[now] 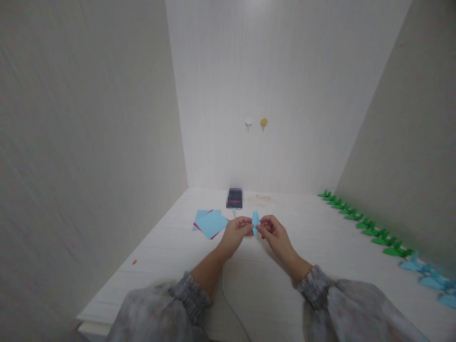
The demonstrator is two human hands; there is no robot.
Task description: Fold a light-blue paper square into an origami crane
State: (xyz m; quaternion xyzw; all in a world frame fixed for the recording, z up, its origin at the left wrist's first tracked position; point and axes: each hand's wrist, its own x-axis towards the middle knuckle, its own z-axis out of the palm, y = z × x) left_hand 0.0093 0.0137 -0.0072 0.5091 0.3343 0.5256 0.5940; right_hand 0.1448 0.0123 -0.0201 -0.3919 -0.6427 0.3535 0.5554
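We had both forearms stretched forward over the white tabletop (263, 294) and angled inward, so that the left hand (233, 236) and the right hand (277, 236) nearly met, raised a little in front of us. Our fingers were bent, with thumb and forefinger drawn together on each side; the left pinched one edge of a small folded light-blue paper (255, 219), and the right pinched the opposite edge. The paper stood upright between the two sets of fingertips, its pointed upper end rising above them and its lower part showing just below. Past our left hand we saw blue and red paper sheets (212, 223) lying overlapped, and beyond the hands a dark device (234, 198), its screen pixelated. Green folded pieces (368, 225) lined the right side, with light-blue folded pieces (429, 281) nearer us.
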